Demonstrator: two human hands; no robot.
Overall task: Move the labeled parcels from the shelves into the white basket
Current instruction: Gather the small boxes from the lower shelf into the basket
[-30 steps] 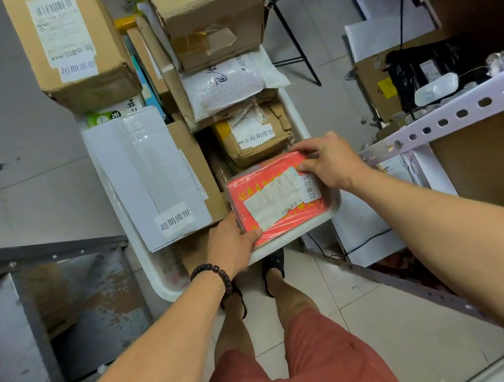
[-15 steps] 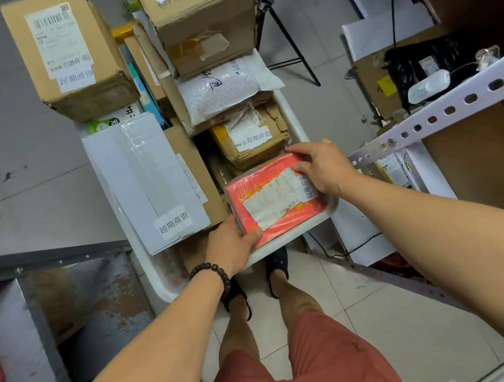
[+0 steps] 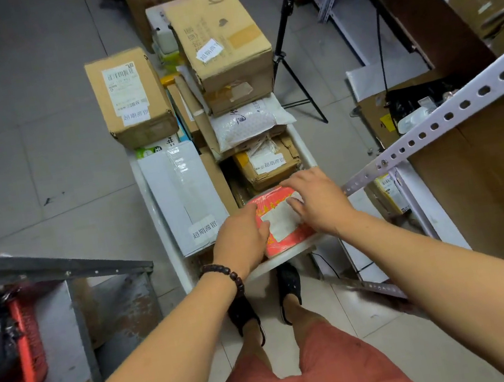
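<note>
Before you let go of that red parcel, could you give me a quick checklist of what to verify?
1. Red parcel inside the white basket, at its near end: ok.
2. Label faces up: ok, partly covered by the hands.
3. Left hand on the parcel's left edge, right hand flat on top: ok.
4. Parcel lying flat and settled: cannot tell, its underside is hidden.
5. Stack farther back steady, with the big box atop the white bag: cannot tell.
6. Room left in the basket for more: not ok, it looks nearly full.
</note>
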